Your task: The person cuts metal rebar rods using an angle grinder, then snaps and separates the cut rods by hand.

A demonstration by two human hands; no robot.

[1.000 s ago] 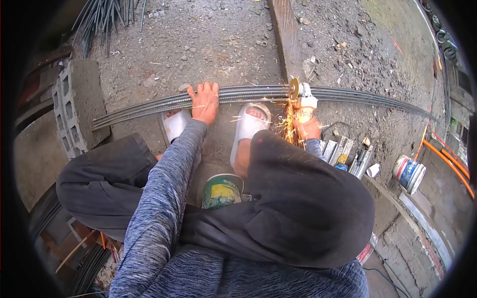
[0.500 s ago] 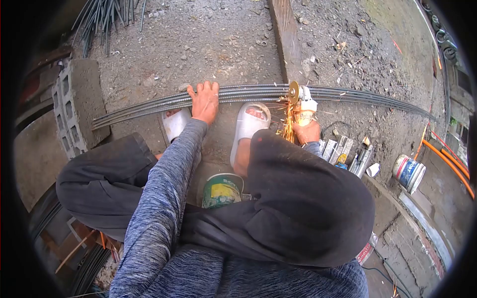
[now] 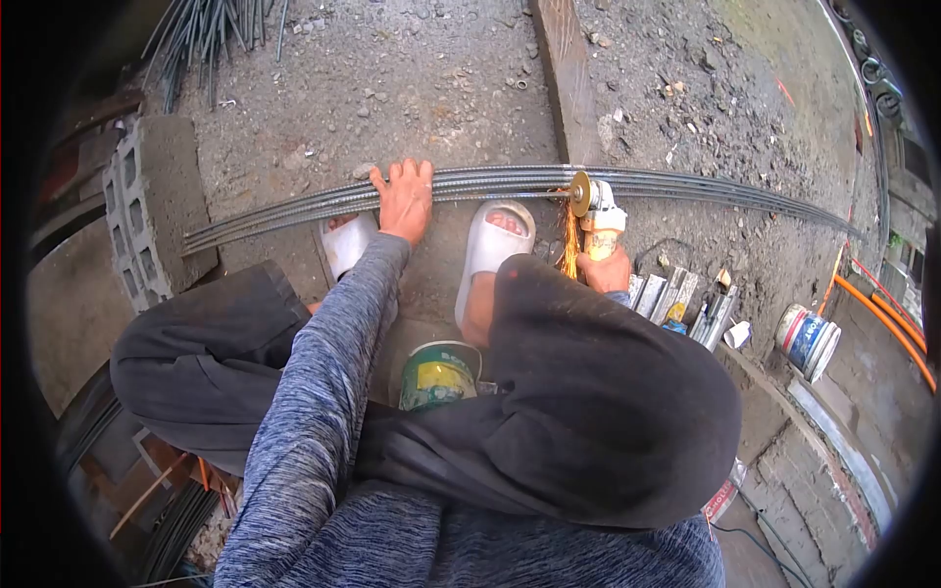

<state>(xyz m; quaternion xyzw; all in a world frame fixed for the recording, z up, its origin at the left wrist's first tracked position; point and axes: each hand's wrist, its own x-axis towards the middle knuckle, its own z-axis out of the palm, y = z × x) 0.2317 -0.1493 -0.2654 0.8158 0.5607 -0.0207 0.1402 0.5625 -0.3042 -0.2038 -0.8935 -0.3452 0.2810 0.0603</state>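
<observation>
Several long ribbed steel rebars point(image 3: 500, 181) lie side by side across the ground in front of my feet. My left hand point(image 3: 406, 204) presses down on them left of centre, its fingers curled over the bars. My right hand point(image 3: 608, 269) grips an angle grinder point(image 3: 602, 223) by its body, to the right of my right foot. The grinder's cutting disc point(image 3: 581, 194) meets the near edge of the bars, and a stream of orange sparks point(image 3: 570, 240) falls toward me. The exact point of contact is hidden behind the disc.
White slides point(image 3: 495, 235) on my feet stand close to the bars. A hollow concrete block point(image 3: 162, 206) is at the left, a wooden plank point(image 3: 567, 83) beyond the bars. Nearby are a green bucket point(image 3: 440, 377), metal channel pieces point(image 3: 671, 294), a paint tub point(image 3: 806, 341) and more rods point(image 3: 211, 39).
The grinder has shifted slightly toward me, and its spark stream is narrower, with fewer sparks flying to the right. My left hand stays in place on the bars.
</observation>
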